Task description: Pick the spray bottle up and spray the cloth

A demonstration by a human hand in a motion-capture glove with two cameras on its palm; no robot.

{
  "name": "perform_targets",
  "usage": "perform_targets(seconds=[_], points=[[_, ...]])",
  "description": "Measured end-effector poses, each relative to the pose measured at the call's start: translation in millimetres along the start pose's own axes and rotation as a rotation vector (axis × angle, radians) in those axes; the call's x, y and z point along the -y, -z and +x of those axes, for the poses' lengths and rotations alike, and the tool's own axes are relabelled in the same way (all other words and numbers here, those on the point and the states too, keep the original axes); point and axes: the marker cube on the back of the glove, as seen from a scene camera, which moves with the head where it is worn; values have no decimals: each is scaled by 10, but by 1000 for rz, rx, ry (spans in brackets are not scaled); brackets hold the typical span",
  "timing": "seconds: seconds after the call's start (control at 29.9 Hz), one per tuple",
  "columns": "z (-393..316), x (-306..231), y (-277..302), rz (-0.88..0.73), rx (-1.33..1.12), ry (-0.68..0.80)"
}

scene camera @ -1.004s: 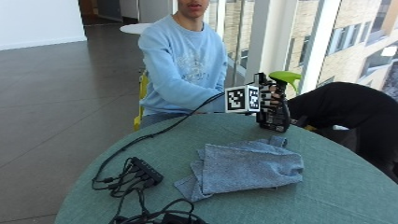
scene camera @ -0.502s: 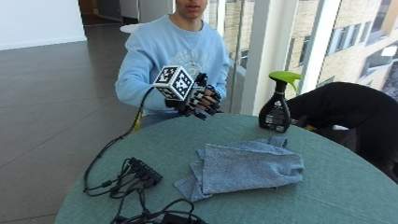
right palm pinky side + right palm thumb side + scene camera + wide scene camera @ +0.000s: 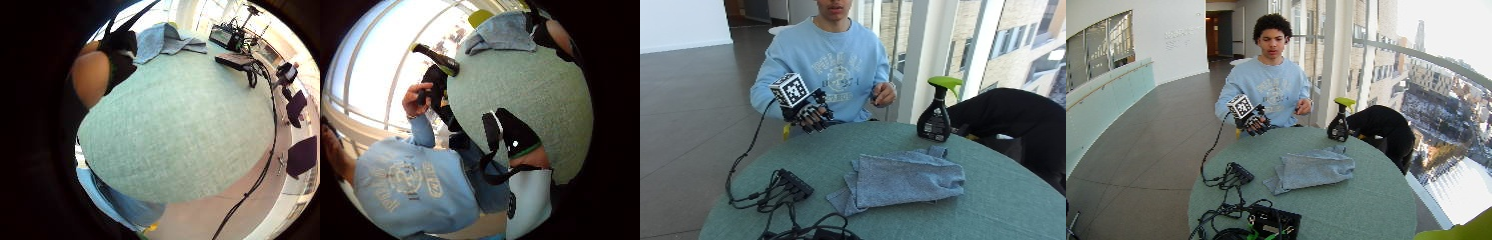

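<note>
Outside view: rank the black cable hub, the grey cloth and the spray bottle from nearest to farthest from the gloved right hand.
From the gloved right hand, raised at the table's edge:
1. Black cable hub, below the hand on the table.
2. Grey cloth, mid-table.
3. Spray bottle, standing at the far edge by the window.

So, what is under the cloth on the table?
The cloth lies crumpled directly on the green table, near the middle. Only the tabletop shows around its edges. Whether anything small lies beneath its folds cannot be seen, because the cloth covers that spot.

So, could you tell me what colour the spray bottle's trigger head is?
Lime green, clearest in the outside view.
</note>
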Motion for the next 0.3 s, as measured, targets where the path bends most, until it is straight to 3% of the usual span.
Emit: perform_targets(seconds=[0.3], points=[[76,-65,33,-4,-1,-2]])
